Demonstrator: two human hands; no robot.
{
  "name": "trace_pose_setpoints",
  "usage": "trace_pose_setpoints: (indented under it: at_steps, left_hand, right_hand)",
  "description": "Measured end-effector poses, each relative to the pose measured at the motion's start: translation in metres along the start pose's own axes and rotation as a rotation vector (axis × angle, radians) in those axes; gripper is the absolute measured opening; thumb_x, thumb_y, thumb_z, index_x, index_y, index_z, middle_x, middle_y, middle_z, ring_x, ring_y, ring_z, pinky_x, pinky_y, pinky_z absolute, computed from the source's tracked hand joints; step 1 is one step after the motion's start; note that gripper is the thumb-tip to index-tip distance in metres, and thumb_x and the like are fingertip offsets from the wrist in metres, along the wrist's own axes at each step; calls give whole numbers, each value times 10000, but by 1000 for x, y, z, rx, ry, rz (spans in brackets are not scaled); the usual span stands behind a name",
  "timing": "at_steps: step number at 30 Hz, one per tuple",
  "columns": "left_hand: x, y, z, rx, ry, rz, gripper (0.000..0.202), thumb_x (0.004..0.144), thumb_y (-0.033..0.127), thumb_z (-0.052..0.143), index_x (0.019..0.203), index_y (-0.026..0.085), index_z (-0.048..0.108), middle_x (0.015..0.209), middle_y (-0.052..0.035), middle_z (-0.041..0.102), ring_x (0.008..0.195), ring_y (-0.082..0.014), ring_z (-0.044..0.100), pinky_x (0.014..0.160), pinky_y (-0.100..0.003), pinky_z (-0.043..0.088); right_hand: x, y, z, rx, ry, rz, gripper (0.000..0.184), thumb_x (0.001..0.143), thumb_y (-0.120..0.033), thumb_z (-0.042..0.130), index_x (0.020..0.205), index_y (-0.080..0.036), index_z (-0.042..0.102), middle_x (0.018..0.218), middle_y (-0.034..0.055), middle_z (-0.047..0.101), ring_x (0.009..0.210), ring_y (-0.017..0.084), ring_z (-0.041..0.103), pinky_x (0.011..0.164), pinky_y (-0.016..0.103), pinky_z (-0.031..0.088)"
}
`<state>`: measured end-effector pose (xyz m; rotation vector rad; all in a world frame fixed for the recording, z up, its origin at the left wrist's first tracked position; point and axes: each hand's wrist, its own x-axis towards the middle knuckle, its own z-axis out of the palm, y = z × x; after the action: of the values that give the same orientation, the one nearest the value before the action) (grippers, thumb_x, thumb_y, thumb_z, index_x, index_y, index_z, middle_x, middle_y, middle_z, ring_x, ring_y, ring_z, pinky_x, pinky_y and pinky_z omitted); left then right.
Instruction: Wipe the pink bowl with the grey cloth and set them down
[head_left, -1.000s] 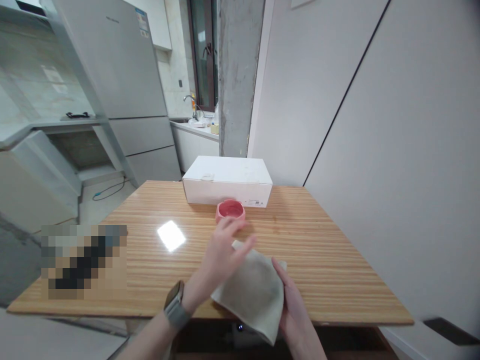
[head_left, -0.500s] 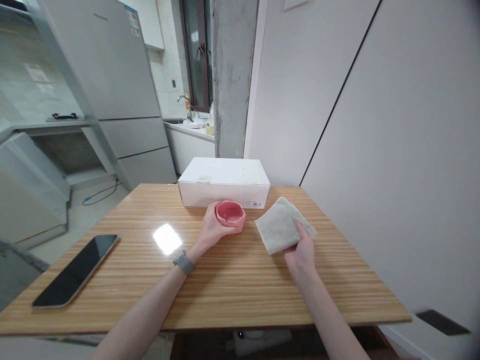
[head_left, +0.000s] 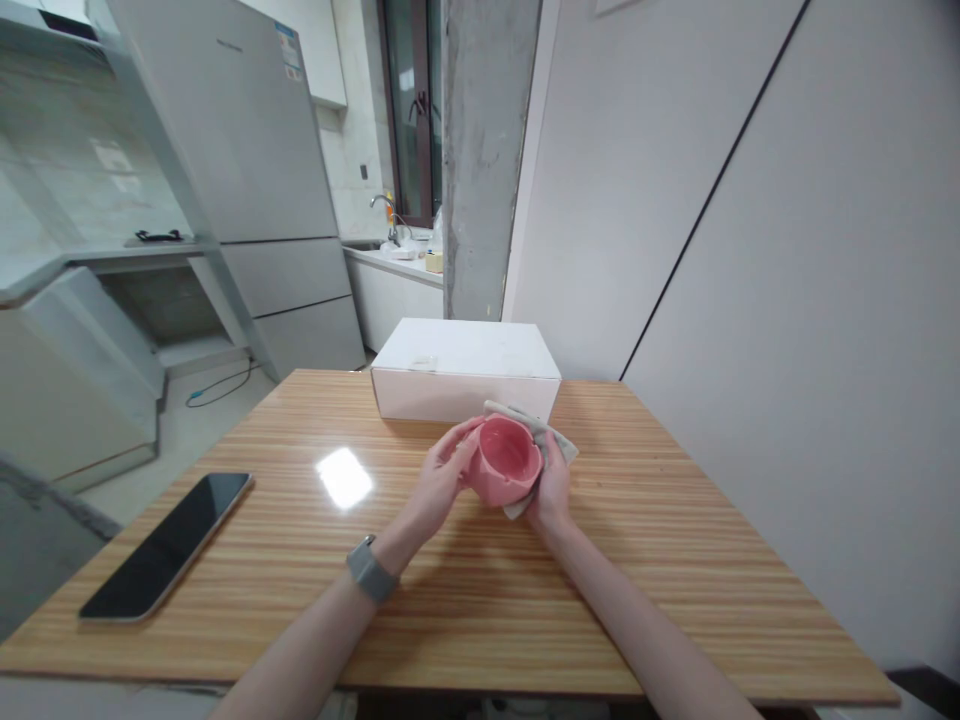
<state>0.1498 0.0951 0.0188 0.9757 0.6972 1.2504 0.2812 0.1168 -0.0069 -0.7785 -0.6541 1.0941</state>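
A small pink bowl (head_left: 507,468) is held tilted above the wooden table (head_left: 675,540), its opening turned toward me. My left hand (head_left: 442,480) grips its left side, fingers curled round the rim. My right hand (head_left: 553,487) is closed on a grey-beige cloth (head_left: 541,432), which is pressed against the bowl's right and back side. A grey watch sits on my left wrist.
A white cardboard box (head_left: 466,370) lies just behind the bowl near the table's far edge. A black phone (head_left: 166,545) lies face up at the table's left. A white wall runs along the right; a fridge and kitchen counter stand beyond.
My left hand lifted the pink bowl off the table and tipped it toward me. My right hand brought the cloth from the right over to the bowl.
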Motion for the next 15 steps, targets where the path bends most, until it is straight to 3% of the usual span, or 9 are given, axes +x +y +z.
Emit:
trace_pose_setpoints:
  at_steps: [3, 6, 11, 15]
  left_hand:
    - [-2, -4, 2, -122, -50, -136, 478, 798, 453, 601, 1216, 228, 544, 1247, -76, 582, 1098, -209, 566, 844, -298, 504]
    - [-5, -3, 7, -182, -177, -262, 467, 836, 506, 518, 1174, 191, 585, 1236, -98, 593, 1142, -244, 544, 863, -333, 505]
    - [-6, 2, 10, -193, -115, -242, 490, 838, 512, 504, 1206, 196, 572, 1260, -74, 582, 1173, -226, 521, 879, -300, 494]
    - [-4, 3, 3, -74, 0, -182, 514, 807, 513, 538, 1199, 184, 578, 1197, -77, 621, 1049, -213, 585, 716, -248, 522]
  right_hand:
    - [-3, -3, -6, -84, 13, -76, 485, 848, -529, 426, 1077, -151, 627, 1100, 86, 669, 1058, 237, 597, 929, 411, 456]
    - [-9, -12, -12, -322, -57, -295, 506, 865, -548, 390, 1128, -178, 615, 1183, 89, 626, 1151, 260, 536, 971, 453, 415]
    - [-18, -35, -21, -809, -519, -764, 436, 898, -476, 353, 1183, -246, 589, 1249, 45, 585, 1270, 262, 421, 1089, 527, 253]
    - [-20, -42, -21, -1006, -841, -891, 424, 888, -333, 396, 1287, -231, 496, 1313, 48, 535, 1272, 247, 422, 1085, 531, 277]
